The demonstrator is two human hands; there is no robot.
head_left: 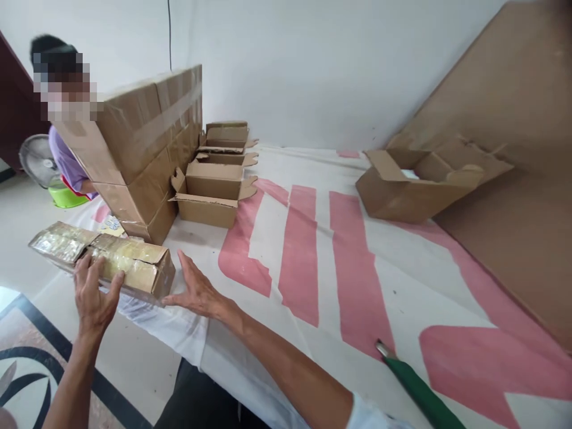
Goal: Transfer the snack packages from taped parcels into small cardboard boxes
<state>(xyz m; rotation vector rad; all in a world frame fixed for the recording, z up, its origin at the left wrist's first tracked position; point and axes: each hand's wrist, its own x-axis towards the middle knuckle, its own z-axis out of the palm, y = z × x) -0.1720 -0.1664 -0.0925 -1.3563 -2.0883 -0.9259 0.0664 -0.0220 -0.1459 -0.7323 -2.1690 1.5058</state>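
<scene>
A long cardboard box (134,253) covered in shiny tape lies slanted at the table's left edge, its far left end reaching out past the edge. My left hand (96,298) is on the near side of this box, its fingers bent over the top edge and gripping it. Beside the box's right end is my right hand (196,289), open, with thumb and fingers spread apart. Its thumb comes close to the lower corner; whether it touches I cannot tell. Behind the box, a small printed paper (111,226) lies by the stacked cartons (138,137).
Open small boxes (208,211) stand right of the stack. Another open box (402,196) holds something white, beside a large cardboard sheet (509,149). A green-handled tool (413,381) lies on the pink-and-white cloth (304,256). Behind the stack is another person (67,155), near a fan (38,158).
</scene>
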